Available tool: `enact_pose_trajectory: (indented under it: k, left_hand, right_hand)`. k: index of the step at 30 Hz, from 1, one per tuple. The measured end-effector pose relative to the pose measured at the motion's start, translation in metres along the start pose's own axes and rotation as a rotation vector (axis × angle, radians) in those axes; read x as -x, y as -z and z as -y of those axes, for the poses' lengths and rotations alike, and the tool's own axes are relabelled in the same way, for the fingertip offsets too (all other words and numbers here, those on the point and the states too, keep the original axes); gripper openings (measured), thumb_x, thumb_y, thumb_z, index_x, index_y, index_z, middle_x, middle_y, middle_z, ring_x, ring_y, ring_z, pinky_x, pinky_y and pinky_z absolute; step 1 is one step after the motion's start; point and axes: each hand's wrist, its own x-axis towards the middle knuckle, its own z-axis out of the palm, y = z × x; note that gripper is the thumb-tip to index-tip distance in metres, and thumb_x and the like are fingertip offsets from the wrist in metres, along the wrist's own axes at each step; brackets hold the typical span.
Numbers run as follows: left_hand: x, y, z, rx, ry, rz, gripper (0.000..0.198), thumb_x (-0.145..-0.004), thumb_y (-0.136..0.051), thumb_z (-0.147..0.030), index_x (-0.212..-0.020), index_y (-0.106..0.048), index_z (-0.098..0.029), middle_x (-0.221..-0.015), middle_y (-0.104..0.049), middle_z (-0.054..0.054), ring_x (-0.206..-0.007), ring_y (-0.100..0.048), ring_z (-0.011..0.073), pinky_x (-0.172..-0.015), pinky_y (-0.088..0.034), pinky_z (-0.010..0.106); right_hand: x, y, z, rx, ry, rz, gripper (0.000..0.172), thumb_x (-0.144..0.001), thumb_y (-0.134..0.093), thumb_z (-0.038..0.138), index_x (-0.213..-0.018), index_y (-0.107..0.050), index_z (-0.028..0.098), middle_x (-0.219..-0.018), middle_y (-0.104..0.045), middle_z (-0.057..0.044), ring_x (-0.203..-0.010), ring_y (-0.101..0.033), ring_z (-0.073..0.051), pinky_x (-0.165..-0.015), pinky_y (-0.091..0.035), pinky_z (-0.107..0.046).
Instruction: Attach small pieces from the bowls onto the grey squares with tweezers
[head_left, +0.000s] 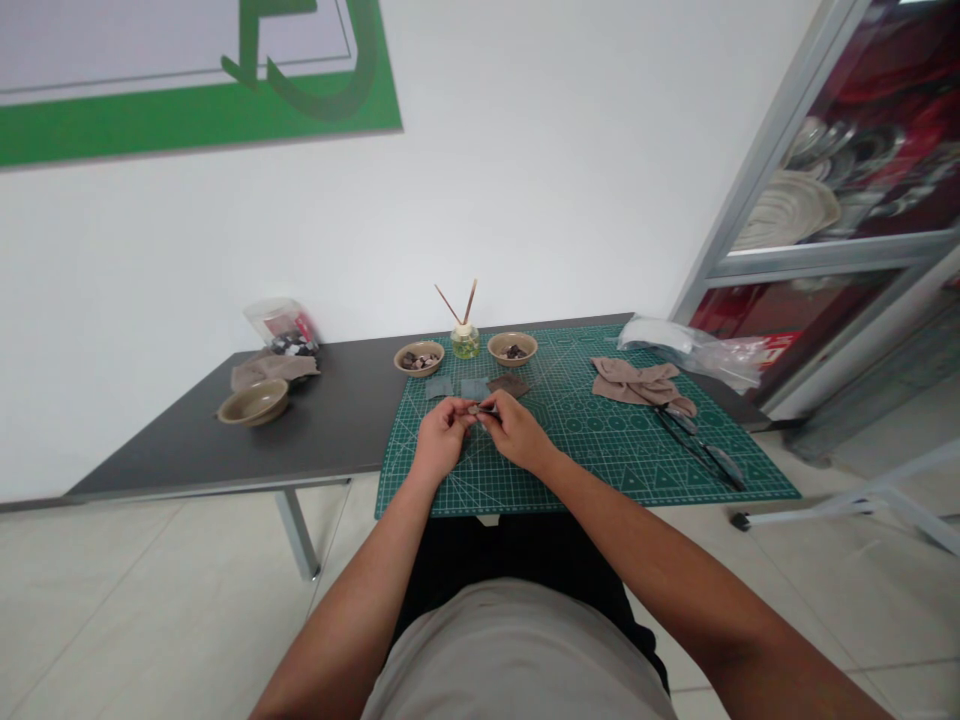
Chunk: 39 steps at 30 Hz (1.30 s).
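My left hand (pixel 441 437) and my right hand (pixel 514 428) meet over the green cutting mat (pixel 615 455). Between their fingertips they pinch a small round brownish piece (pixel 473 409), too small to identify. A thin dark tip seems to stick out from my right fingers toward it. Just beyond the hands lie three small fabric squares (pixel 475 387), two grey-blue and one brown. Behind those stand two tan bowls (pixel 419 357) (pixel 512 348) with small dark pieces in them.
A reed diffuser (pixel 465 338) stands between the bowls. Beige cloth (pixel 637 383) and scissors (pixel 697 445) lie on the mat's right, a plastic bag (pixel 686 345) beyond. An empty tan bowl (pixel 253 402), folded cloth and a bag sit at the table's left. A glass cabinet (pixel 840 200) stands at right.
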Motion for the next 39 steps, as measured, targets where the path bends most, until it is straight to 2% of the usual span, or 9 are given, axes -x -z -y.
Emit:
enact_pose_trajectory:
  k: [6,16,28,32,39]
  left_hand:
    - [-0.0002,-0.0008,0.0039,0.007,-0.025,-0.016,0.016,-0.074,-0.057,-0.019,-0.088,-0.065,-0.018,-0.072,-0.063,-0.002,-0.059,-0.051,0.0112,-0.058,-0.042,0.023]
    - [-0.0021,0.0001,0.0051,0.018,-0.01,-0.007,0.017,-0.073,-0.058,-0.018,-0.088,-0.065,-0.018,-0.072,-0.064,-0.001,-0.057,-0.051,0.011,-0.056,-0.041,0.023]
    - [-0.0005,-0.001,0.002,0.053,-0.011,-0.031,0.019,-0.071,-0.059,-0.019,-0.088,-0.066,-0.018,-0.073,-0.065,-0.001,-0.056,-0.05,0.0106,-0.056,-0.041,0.023]
    - [-0.0008,-0.0024,0.0026,0.026,-0.033,-0.054,0.018,-0.072,-0.059,-0.019,-0.089,-0.066,-0.018,-0.07,-0.063,-0.002,-0.054,-0.049,0.0105,-0.054,-0.04,0.023]
    - [-0.0026,0.0002,0.0055,-0.079,-0.057,-0.027,0.017,-0.075,-0.059,-0.021,-0.089,-0.067,-0.019,-0.074,-0.065,-0.001,-0.059,-0.052,0.0118,-0.059,-0.042,0.024]
  right_hand:
    - [0.0006,0.0015,0.0021,-0.026,-0.04,-0.012,0.003,-0.091,-0.05,0.024,-0.089,-0.049,0.021,-0.085,-0.057,-0.003,-0.081,-0.057,-0.019,-0.075,-0.046,-0.034]
    - [0.0003,-0.0005,-0.0025,-0.02,-0.008,0.013,0.002,-0.092,-0.049,0.023,-0.092,-0.049,0.021,-0.089,-0.058,-0.005,-0.085,-0.057,-0.019,-0.078,-0.046,-0.035]
    - [0.0006,0.0003,0.0,-0.028,0.002,-0.045,0.004,-0.09,-0.05,0.022,-0.087,-0.049,0.021,-0.083,-0.057,-0.003,-0.08,-0.056,-0.018,-0.075,-0.046,-0.033]
    - [0.0,0.0009,-0.0018,-0.016,-0.051,-0.097,0.001,-0.09,-0.051,0.021,-0.089,-0.051,0.021,-0.085,-0.059,-0.004,-0.081,-0.057,-0.018,-0.075,-0.046,-0.033]
    - [-0.0008,0.0003,-0.0036,-0.01,-0.036,-0.026,0.006,-0.09,-0.05,0.018,-0.094,-0.052,0.021,-0.09,-0.06,-0.005,-0.087,-0.058,-0.019,-0.079,-0.046,-0.035]
